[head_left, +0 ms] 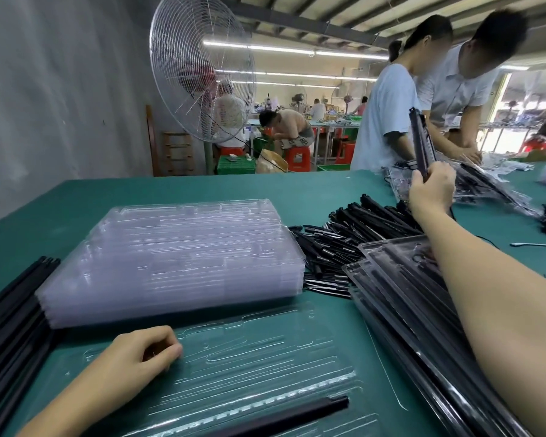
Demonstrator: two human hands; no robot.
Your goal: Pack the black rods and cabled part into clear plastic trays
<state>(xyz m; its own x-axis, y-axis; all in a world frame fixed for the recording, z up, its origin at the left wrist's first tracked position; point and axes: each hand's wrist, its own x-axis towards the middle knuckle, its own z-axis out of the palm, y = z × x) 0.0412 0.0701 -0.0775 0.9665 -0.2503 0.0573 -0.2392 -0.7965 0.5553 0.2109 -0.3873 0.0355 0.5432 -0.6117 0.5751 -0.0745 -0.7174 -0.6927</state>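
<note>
A clear plastic tray (265, 357) lies open on the green table in front of me, with one black rod (284, 419) in its near slot. My left hand (139, 354) rests on the tray's left edge, fingers curled, holding nothing I can see. My right hand (432, 187) is stretched out to the far right and grips a black rod (421, 140) that points upward, lifted above the heap of black rods (353, 228). I cannot pick out a cabled part.
A tall stack of empty clear trays (177, 260) stands at centre left. Long black rods (10, 316) lie at the left edge. Filled trays (401, 298) pile up under my right forearm. Two people (423, 99) work at the table's far right; a fan (202, 77) stands behind.
</note>
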